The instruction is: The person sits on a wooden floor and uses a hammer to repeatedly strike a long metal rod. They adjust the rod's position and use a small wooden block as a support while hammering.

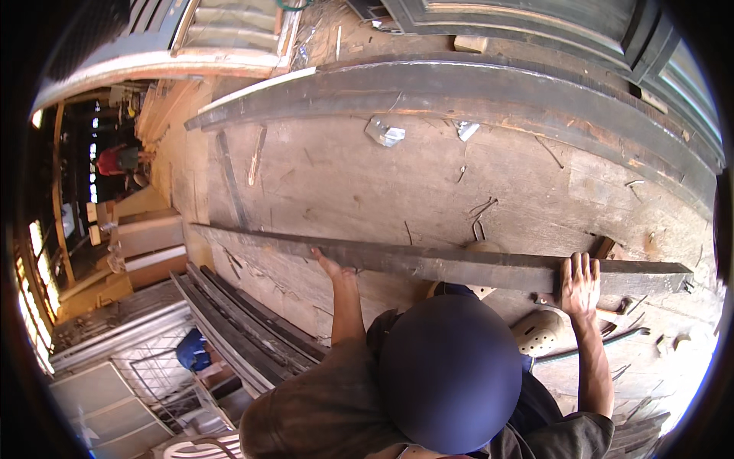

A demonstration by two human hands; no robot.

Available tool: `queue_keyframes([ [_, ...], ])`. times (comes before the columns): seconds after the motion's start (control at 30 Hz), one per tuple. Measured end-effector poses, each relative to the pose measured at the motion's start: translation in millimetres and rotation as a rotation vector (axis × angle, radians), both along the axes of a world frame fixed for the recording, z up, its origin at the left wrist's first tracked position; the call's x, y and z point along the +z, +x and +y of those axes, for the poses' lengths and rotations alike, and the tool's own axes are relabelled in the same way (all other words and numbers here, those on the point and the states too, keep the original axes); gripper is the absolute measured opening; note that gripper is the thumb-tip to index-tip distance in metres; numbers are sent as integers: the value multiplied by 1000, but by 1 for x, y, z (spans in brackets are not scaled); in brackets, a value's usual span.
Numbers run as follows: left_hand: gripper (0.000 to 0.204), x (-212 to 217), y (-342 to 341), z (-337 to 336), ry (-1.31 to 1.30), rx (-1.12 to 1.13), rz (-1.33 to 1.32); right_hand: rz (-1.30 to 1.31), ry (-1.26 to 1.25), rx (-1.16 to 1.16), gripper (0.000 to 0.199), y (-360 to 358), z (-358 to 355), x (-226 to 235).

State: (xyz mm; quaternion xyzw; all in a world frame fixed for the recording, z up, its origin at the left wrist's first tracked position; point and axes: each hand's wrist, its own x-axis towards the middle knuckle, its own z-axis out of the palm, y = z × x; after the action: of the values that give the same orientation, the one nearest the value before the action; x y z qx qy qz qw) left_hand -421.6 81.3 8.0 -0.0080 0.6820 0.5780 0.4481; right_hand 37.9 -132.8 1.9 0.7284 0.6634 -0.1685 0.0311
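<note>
A long dark wooden beam (451, 264), weathered and grey-brown, lies across the view in front of my body, its thin far end toward the left. My right hand (581, 284) grips it near its thick right end, with the fingers curled over the top edge. Farther left, my left hand (333, 265) holds the beam from the near side; most of its fingers are hidden by the wood. A round dark blue cap (451, 371) fills the space between my arms. Beneath the beam's right part shows a light clog with holes (537, 333) on my foot.
Another long dark beam (459, 86) spans the far side, before a dark panelled frame (535, 23). Bent nails (482, 210) and clear plastic scraps (384, 132) litter the floor. A dark pry bar (612, 339) lies right. Stacked planks (229, 329) stand left; a person in red (112, 161) is beyond.
</note>
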Motion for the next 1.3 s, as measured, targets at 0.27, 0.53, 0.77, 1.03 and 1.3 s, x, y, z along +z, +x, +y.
queue_keyframes([
  [0.27, 86, 19, -40, 52, 10, -48, -16, -54, 124, 18, 90, -9, 43, 71],
  [0.53, 87, -38, -62, 96, 230, -213, 7, -71, 113, 98, 74, 9, 120, 140],
  [0.77, 68, -66, -49, 46, 33, -194, 216, 3, -297, 132, 54, 18, 65, 46],
  [1.03, 70, -42, -7, -3, -170, -562, 534, 126, 114, -325, 65, 51, 25, 59],
  [1.3, 74, -2, 53, -2, -138, -963, 695, 131, 97, -1628, 45, 54, -190, 8],
])
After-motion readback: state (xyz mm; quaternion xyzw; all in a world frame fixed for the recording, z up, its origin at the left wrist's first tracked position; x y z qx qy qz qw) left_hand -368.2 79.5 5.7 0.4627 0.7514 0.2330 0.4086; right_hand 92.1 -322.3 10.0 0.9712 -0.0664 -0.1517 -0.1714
